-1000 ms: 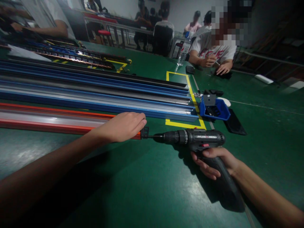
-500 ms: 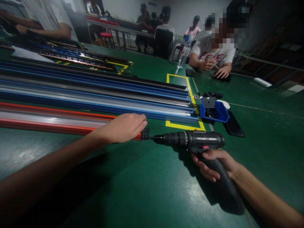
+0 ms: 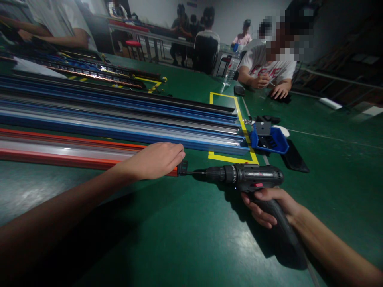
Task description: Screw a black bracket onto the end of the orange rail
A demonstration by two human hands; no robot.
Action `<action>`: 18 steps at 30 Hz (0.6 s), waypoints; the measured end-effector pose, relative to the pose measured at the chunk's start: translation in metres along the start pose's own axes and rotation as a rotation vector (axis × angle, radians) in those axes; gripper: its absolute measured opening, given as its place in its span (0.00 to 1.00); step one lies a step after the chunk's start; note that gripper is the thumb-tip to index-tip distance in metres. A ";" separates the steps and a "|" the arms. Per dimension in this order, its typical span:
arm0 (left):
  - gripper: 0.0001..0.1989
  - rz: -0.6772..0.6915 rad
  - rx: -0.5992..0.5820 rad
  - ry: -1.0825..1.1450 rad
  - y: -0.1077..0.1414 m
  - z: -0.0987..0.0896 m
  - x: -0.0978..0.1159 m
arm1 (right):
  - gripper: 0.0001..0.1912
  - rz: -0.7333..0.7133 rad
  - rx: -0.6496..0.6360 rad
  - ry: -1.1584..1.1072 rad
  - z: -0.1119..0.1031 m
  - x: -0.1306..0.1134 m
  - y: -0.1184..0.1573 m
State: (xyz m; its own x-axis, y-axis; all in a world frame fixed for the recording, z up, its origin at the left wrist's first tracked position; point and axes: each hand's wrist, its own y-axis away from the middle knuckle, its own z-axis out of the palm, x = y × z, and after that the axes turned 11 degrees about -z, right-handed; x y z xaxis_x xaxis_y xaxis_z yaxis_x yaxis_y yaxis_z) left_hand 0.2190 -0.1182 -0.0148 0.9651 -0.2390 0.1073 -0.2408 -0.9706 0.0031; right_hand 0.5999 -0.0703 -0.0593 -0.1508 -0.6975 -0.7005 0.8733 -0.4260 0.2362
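My right hand (image 3: 269, 207) is wrapped round the handle of a black cordless drill (image 3: 248, 175), which lies on its side over the green table. Its long thin bit points left and meets a small black end cap (image 3: 183, 168). That cap sits at the right end of an orange-edged metal profile (image 3: 68, 151) with a pale channel. My left hand (image 3: 161, 159) is closed over the profile close to the cap, fingers curled down over its far side. The fingertips' underside is hidden.
Several blue and black profiles (image 3: 125, 123) lie parallel just beyond. Right of them are yellow tape (image 3: 233, 160), a blue bin (image 3: 279, 143) with black parts and a dark phone-like slab (image 3: 296, 159). A water bottle (image 3: 231, 69) stands near a co-worker (image 3: 269, 67) seated across the table.
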 end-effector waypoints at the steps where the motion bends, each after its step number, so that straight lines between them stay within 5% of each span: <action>1: 0.20 0.001 -0.002 0.002 0.000 0.000 0.000 | 0.13 0.001 -0.001 -0.001 0.000 0.000 0.000; 18: 0.20 0.016 -0.002 -0.005 0.000 0.003 -0.002 | 0.14 -0.025 -0.055 0.019 -0.005 0.002 -0.001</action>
State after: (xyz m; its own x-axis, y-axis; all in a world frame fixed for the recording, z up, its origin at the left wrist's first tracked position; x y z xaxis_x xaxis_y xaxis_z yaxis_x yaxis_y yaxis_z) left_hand 0.2170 -0.1174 -0.0180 0.9617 -0.2545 0.1021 -0.2562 -0.9666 0.0036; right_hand 0.6010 -0.0686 -0.0641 -0.1646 -0.6758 -0.7185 0.8936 -0.4106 0.1814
